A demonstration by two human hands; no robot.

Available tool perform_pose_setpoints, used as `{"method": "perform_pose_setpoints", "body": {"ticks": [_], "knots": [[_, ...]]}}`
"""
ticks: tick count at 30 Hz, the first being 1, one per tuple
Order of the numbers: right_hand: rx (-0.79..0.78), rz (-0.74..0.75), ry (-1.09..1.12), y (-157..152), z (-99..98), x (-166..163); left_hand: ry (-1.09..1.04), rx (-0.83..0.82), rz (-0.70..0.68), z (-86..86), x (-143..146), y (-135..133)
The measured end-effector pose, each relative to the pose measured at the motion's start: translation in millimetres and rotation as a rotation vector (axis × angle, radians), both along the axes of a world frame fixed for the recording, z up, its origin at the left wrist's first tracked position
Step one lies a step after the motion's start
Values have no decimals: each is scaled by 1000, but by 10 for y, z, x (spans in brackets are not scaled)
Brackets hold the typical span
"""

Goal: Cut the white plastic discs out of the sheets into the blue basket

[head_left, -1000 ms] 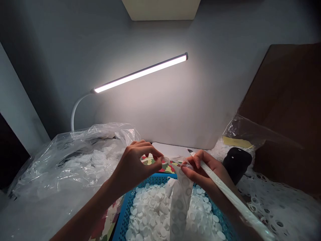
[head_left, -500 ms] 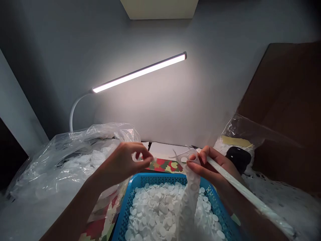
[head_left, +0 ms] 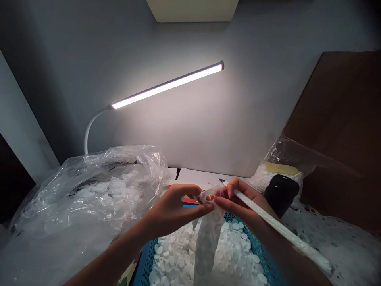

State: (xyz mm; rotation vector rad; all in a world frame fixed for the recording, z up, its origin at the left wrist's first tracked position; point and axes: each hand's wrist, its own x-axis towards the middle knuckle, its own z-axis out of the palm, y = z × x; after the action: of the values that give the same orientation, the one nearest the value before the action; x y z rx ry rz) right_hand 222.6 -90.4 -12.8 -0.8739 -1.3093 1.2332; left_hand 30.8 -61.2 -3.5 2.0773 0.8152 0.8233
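My left hand and my right hand meet above a blue basket heaped with small white round discs. Both pinch the top of a white strip punched with round discs, which hangs down into the basket. My left thumb and fingers press on the strip's upper end. My right hand also grips a long white pointed tool that runs back along my forearm, its dark tip beside my fingers.
A clear plastic bag of white material fills the left. A lit desk lamp hangs above. At right lie a black object, perforated white waste sheet, a bag with a yellow label and a brown board.
My left hand had pulled away leftward from the strip half a second ago; now it is back on the strip's top end beside my right hand. The strip hangs lower over the basket.
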Motion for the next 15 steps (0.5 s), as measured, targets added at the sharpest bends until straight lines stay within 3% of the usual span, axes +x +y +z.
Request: {"method": "perform_pose_setpoints", "body": {"ticks": [6, 8, 12, 15], "knots": [[322, -372, -328, -118, 67, 29, -173, -112, 34, -21, -23, 69], [357, -353, -404, -181, 103, 28, -211, -158, 35, -23, -39, 96], [282, -149, -560, -259, 149, 4, -243, -172, 38, -25, -56, 115], [334, -101, -572, -245, 134, -28, -235, -164, 25, -7, -63, 100]]}}
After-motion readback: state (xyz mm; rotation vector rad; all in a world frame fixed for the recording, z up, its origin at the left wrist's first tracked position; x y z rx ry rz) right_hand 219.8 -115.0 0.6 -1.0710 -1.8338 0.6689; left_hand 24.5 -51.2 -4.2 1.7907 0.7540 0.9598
